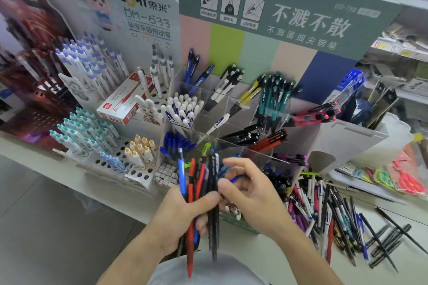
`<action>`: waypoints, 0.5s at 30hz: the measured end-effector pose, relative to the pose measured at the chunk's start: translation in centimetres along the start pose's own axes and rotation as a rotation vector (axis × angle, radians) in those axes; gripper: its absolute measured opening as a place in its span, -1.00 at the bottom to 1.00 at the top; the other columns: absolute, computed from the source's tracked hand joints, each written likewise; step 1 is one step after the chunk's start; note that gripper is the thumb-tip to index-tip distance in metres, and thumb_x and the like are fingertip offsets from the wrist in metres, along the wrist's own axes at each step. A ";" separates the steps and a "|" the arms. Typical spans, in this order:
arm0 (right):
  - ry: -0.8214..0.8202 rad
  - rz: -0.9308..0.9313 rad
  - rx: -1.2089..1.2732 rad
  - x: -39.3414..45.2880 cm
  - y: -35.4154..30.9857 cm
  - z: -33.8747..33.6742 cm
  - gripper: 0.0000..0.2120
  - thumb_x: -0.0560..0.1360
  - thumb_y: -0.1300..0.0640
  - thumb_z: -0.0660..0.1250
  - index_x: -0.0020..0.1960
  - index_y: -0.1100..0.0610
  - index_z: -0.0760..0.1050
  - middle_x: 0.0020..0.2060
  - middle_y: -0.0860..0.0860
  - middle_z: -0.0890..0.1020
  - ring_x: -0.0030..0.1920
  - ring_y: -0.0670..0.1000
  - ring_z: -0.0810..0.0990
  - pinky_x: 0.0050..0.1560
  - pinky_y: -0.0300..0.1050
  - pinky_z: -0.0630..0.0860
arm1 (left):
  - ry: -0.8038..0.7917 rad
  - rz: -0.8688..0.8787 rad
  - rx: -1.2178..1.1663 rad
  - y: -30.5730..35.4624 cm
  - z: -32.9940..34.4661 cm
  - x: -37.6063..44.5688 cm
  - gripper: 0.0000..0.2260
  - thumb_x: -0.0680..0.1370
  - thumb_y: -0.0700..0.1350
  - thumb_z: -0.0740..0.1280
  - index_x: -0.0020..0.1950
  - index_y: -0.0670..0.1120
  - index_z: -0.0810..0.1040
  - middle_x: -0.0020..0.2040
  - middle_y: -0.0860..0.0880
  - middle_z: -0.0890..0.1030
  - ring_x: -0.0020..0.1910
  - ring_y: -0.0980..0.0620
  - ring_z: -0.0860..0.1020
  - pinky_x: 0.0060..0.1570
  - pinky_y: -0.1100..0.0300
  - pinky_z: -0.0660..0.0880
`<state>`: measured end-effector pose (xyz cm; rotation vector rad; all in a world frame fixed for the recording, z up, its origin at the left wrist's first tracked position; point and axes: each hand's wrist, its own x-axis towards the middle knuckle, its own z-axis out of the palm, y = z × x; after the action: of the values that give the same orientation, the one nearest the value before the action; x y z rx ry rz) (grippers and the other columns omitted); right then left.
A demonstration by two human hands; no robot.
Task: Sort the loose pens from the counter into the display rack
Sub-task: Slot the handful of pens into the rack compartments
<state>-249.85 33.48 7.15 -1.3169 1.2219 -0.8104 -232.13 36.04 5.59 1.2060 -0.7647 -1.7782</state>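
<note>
2 bare forearms come up from the bottom edge of the head view, with no sleeves, cuffs, watches or bands showing on either. The left hand (185,213) and the right hand (247,194) are both ungloved, and no rings can be made out on the fingers that show. The fingernails look short and unpainted, though motion blur softens them. Between the 2 arms, at the very bottom of the view, lies a rounded patch of plain pale grey-blue fabric garment (203,271), smooth, without print, buttons or seams that can be told.
</note>
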 end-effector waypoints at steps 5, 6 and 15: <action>-0.374 0.078 -0.111 2.2 -1.9 -2.2 -0.84 0.63 0.03 0.37 0.04 0.12 0.60 -0.32 -0.01 0.58 -0.37 -0.01 0.43 -0.35 -0.14 0.37 | -0.115 -0.058 0.173 0.7 0.4 -0.3 -0.72 0.44 -0.06 0.57 -0.13 -0.29 0.69 -0.55 -0.11 0.46 -0.61 -0.01 0.35 -0.49 0.18 0.44; -0.391 0.060 -0.110 2.3 -2.1 -2.5 -0.86 0.63 0.06 0.37 -0.02 0.12 0.60 -0.33 -0.05 0.58 -0.36 -0.03 0.44 -0.33 -0.15 0.38 | -0.105 -0.060 0.170 0.8 0.4 -0.3 -0.72 0.45 -0.08 0.56 -0.11 -0.31 0.68 -0.55 -0.10 0.48 -0.61 0.00 0.36 -0.50 0.18 0.44; 0.140 -0.115 -0.019 2.2 -4.2 -5.2 -0.91 0.59 0.14 0.37 -0.04 0.16 0.60 -0.41 0.04 0.61 -0.38 0.01 0.58 -0.23 -0.11 0.56 | 0.181 0.066 -0.062 1.4 0.4 0.8 -0.80 0.41 -0.12 0.45 -0.04 -0.21 0.69 -0.34 -0.26 0.57 -0.53 -0.02 0.44 -0.45 0.13 0.48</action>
<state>-253.46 29.41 11.56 -1.3741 1.2750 -0.9894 -232.25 34.68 6.59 1.2660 -0.6326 -1.6033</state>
